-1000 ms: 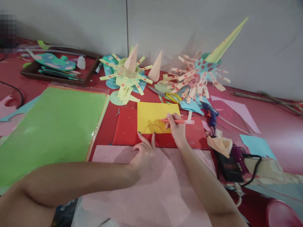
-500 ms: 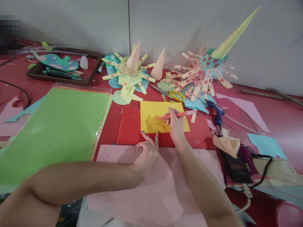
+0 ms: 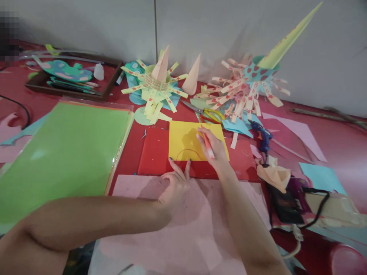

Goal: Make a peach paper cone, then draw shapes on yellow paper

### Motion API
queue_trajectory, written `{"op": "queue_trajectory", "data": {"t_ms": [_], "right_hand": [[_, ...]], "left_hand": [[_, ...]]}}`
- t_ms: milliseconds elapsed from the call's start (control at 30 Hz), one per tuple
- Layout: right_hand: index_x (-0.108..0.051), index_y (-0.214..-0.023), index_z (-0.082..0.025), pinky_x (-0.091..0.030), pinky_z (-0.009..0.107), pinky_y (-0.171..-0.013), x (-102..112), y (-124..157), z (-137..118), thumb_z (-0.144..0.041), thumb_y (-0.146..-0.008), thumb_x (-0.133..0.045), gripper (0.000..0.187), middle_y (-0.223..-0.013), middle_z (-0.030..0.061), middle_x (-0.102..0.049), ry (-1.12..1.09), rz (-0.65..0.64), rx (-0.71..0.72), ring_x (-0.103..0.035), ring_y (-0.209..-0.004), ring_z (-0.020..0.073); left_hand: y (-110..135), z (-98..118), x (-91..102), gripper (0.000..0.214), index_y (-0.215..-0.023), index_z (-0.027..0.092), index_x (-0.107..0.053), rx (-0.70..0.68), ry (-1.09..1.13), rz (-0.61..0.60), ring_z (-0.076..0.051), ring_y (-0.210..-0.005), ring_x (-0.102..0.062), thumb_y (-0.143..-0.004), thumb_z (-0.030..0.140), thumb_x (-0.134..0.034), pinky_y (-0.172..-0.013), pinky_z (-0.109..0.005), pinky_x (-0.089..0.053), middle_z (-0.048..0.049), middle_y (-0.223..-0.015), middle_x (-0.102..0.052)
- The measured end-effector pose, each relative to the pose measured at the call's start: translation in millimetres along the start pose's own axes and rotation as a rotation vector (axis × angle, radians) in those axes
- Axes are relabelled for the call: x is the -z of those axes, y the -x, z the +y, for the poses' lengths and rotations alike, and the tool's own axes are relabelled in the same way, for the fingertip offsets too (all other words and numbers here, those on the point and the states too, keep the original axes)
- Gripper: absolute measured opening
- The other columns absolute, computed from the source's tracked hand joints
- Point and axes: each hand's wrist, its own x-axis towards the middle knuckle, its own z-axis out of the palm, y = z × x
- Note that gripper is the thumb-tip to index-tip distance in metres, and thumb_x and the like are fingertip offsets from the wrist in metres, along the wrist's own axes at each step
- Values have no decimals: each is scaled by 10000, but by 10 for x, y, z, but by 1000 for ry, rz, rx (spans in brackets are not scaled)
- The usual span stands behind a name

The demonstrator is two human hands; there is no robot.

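Observation:
A yellow sheet of paper point(image 3: 183, 133) lies over a red sheet point(image 3: 155, 152) in front of me. A thin curved line is drawn near its lower edge. My left hand point(image 3: 175, 183) has two fingers stretched out, their tips at the yellow paper's near edge, the rest of the hand over the pink sheet point(image 3: 183, 236). Over the right part of the yellow paper, my right hand point(image 3: 213, 147) is closed around a red pen point(image 3: 208, 144), held steeply slanted. The pen's far end points toward the paper's upper edge.
Green plastic-covered sheets point(image 3: 80, 141) lie at left, below a brown tray point(image 3: 106, 89) of tools. Behind the paper are yellow-handled scissors point(image 3: 210, 114), a decorated paper crown point(image 3: 156, 82) and a pale cone point(image 3: 192, 78). A blue glue gun point(image 3: 262, 135) and black phone point(image 3: 286, 206) sit at right.
My right hand has turned the pen from lying nearly level, pointing left, to steeply slanted. The left hand stays at the paper's near edge. The view has shifted slightly.

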Motion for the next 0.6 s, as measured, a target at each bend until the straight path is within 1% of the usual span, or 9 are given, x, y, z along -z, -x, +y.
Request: {"op": "queue_trajectory", "data": {"t_ms": [67,167,267,333,400,467,600], "right_hand": [[-542,-1019,-249,-440,358,-765,-6,9,49,-354,-843,-437,230,-999,55,-646,97,-38,2,-598,-904,232],[-536,-1023,-234,-437,353,-712,-11,47,55,-363,-844,-427,246,-963,72,-650,188,-48,-1,-597,-860,251],[-529,-1027,-230,-428,345,-694,6,89,20,-353,-847,-420,244,-927,80,-651,223,-40,9,-597,-825,251],[-523,-1030,-231,-424,348,-717,18,110,2,-332,-848,-414,235,-926,83,-646,219,-39,25,-597,-831,246],[-511,-1044,-223,-422,366,-754,18,120,0,-317,-845,-416,240,-961,94,-636,209,-55,27,-591,-876,251],[-493,-1067,-218,-416,398,-797,7,120,14,-311,-833,-436,258,-1050,107,-613,192,-80,20,-565,-968,267],[-472,-1083,-249,-373,452,-895,-16,91,74,-300,-800,-500,289,-1207,80,-545,127,-113,49,-483,-1122,266]], "left_hand": [[12,7,-9,546,-1311,113,-346,45,44,9,-164,-557,-612,-790,-38,-289,-491,-319,-477,-218,-1089,-601],[23,21,-28,552,-1316,136,-348,60,20,7,-168,-558,-609,-794,-29,-287,-483,-321,-468,-203,-1093,-607],[23,26,-35,549,-1314,142,-359,73,-15,11,-166,-555,-604,-792,-19,-302,-470,-312,-461,-201,-1098,-610],[20,19,-27,547,-1311,135,-364,83,-23,27,-157,-561,-601,-788,-18,-316,-466,-303,-461,-206,-1128,-592],[17,8,-15,539,-1298,125,-386,59,-59,39,-150,-576,-596,-781,-18,-333,-455,-289,-456,-204,-1177,-561],[15,2,-10,534,-1288,135,-404,12,-84,49,-150,-618,-593,-776,-7,-347,-449,-279,-451,-191,-1243,-512],[11,17,-27,564,-1308,213,-380,-68,-32,98,-160,-750,-584,-776,25,-366,-534,-298,-479,-137,-1369,-379]]}}
